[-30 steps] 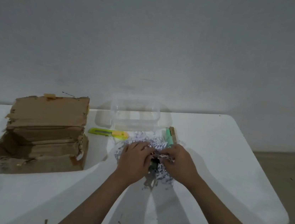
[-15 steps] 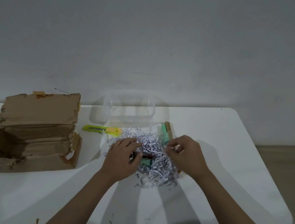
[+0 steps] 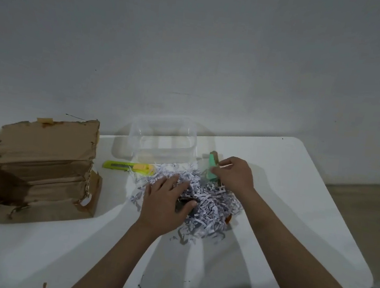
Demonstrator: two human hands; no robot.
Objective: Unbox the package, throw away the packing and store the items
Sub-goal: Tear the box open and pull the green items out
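Since a moment ago the right hand (image 3: 234, 174) has drawn away to 1 o'clock of the shredded paper (image 3: 201, 200), fingers pinching a green item (image 3: 212, 168). Left hand (image 3: 165, 203) rests on the pile, thumb against something dark. Clear tub (image 3: 163, 140) at 12, cutter (image 3: 128, 167) at 10, torn box (image 3: 40, 168) at 9 on the table (image 3: 296, 204).

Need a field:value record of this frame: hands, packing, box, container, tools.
left hand: on the shredded paper, thumb curled over a dark item half buried in it
right hand: pinching a green item at the pile's far right edge
shredded paper: loose pile on the white table
cardboard box: torn open, on its side at left, apart from the pile
clear plastic container: behind the pile, open; contents not discernible
utility knife: yellow-green, lying flat between box and pile
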